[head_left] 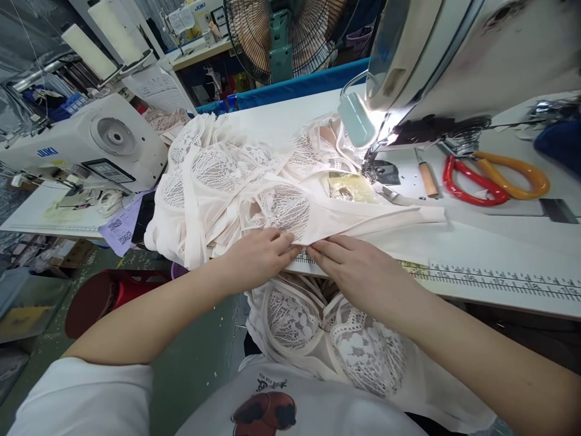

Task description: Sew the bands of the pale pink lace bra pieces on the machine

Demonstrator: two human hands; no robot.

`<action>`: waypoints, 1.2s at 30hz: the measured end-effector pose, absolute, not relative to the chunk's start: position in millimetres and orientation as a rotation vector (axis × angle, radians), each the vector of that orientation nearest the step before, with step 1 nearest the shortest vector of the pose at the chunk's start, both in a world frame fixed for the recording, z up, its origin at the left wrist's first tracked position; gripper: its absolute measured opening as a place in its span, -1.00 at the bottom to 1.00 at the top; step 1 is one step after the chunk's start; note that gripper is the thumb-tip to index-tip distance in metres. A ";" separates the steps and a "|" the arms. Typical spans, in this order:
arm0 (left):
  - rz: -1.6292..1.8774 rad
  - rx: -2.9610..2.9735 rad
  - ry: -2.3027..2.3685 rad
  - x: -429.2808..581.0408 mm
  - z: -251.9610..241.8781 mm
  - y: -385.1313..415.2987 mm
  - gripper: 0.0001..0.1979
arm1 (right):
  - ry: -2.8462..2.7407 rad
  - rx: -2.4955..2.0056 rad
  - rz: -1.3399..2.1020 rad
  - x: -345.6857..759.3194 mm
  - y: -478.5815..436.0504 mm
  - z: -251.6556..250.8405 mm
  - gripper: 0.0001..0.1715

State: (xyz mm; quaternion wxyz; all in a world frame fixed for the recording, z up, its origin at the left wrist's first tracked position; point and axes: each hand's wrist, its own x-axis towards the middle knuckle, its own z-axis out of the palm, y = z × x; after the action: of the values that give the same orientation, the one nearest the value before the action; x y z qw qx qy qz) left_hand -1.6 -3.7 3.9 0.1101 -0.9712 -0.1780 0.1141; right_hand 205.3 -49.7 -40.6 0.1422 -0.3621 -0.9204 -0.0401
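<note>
A heap of cream lace garments lies on the white sewing table, with more of them spilling over my lap. My left hand and my right hand meet at the table's front edge. Both pinch the lower edge of one lace garment piece, fingertips almost touching. A long cream strap runs from that piece toward the sewing machine's presser foot, lit by the machine's lamp.
The sewing machine head looms at upper right. Red and orange scissors and a wooden-handled tool lie right of the needle. A printed ruler lines the table edge. Another white machine stands left, a fan behind, a red stool below.
</note>
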 end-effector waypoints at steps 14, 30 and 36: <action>0.301 -2.886 -0.474 -3.7 1.2 5.7 -0.54 | -2.312 -1.272 0.103 314.0 -72.8 -55.4 -0.65; 0.169 -2.824 -0.310 -2.1 3.7 14.3 -0.52 | -2.115 -1.410 0.260 336.9 -58.0 -48.2 -0.82; 0.178 -2.793 -0.281 -2.4 1.9 14.8 -0.48 | -2.097 -1.436 0.365 338.1 -52.7 -45.8 -0.84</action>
State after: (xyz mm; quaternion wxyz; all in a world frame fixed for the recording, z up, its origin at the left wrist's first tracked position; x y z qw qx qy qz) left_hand -2.4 14.8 1.9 0.1635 -0.9796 -0.0987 0.0626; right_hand 338.1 -52.7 -45.8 0.2832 -0.5364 -0.7833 0.1364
